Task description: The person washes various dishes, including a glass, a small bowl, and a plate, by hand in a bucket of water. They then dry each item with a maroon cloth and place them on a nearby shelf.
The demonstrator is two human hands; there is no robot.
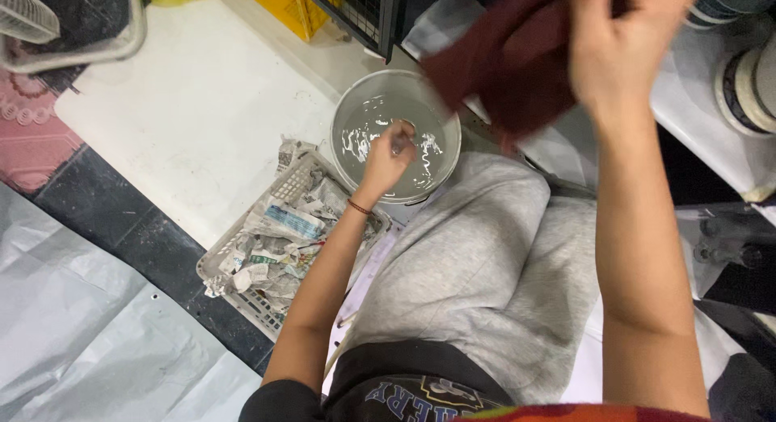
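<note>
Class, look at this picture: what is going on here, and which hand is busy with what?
A seated person in grey trousers leans over a white bucket of water on the floor. The left hand is down in the bucket, fingers closed round something small that cannot be made out. The right hand holds up a dark red cloth. A basket of crumpled paper sits beside the bucket.

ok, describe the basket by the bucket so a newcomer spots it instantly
Start at the round white bucket of water in front of the person's grey-trousered knees, where the left hand dips in. Touching its lower-left side sits a white lattice plastic basket, the only container stuffed with crumpled newspaper.
</note>
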